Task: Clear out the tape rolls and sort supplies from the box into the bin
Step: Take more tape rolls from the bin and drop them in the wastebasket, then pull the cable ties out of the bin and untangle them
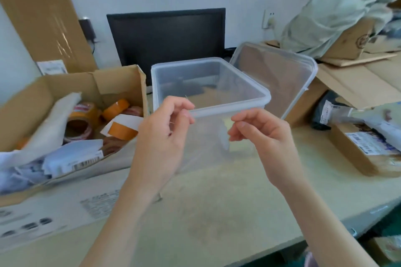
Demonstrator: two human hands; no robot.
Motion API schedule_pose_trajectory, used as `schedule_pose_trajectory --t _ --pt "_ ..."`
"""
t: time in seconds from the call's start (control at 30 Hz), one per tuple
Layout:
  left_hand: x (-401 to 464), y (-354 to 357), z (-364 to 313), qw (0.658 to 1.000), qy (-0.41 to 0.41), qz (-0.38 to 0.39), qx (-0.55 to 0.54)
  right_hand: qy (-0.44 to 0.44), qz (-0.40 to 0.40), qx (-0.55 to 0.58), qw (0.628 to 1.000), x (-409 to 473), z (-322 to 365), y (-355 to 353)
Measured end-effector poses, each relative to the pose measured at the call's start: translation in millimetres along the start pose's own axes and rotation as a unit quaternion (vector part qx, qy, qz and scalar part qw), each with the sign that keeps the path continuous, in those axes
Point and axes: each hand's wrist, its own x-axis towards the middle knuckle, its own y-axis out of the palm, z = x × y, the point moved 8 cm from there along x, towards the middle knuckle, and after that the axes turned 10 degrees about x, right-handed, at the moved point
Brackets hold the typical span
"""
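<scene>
Nearest the viewer, above the pale bench (217,212), the left hand (161,136) and right hand (263,136) hover with each grip loosely curled on nothing, just short of the clear rectangular plastic bin (208,84). It looks empty. Best steadied by its near rim. Left of it, the open brown cardboard box (71,91) holds orange and brown tape rolls (116,109).
</scene>
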Motion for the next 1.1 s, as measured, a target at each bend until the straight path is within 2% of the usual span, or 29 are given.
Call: schedule_pose_trajectory --t 0.13,0.23,0.33,0.47,0.53,0.67,0.8,0.87,0.93,1.1 --pt "23 3 4 0.997 0.01 0.018 0.076 -0.025 0.026 -0.02 0.999 30 13 9" --pt "38 9 9 0.984 0.029 0.022 0.173 -0.048 0.05 -0.058 0.996 54 20 16" --pt "46 14 19 0.966 0.021 0.022 0.257 -0.071 0.085 -0.135 0.985 78 24 23" --pt "50 21 21 0.955 0.04 -0.003 0.293 -0.03 0.141 -0.28 0.949 117 6 29" --pt "51 25 24 0.953 0.042 -0.017 0.298 0.008 0.186 -0.385 0.904 133 -11 33" --pt "52 35 33 0.944 0.047 -0.059 0.32 0.096 0.314 -0.574 0.751 151 -50 35" --pt "50 36 33 0.94 0.064 -0.11 0.317 0.279 0.392 -0.659 0.578 146 -85 17" --pt "49 36 32 0.94 0.074 -0.124 0.31 0.326 0.408 -0.679 0.515 142 -93 10" --pt "48 36 32 0.939 0.079 -0.132 0.309 0.346 0.41 -0.684 0.494 142 -102 8" --pt "49 38 35 0.941 0.075 -0.127 0.306 0.343 0.432 -0.678 0.486 140 -128 9"
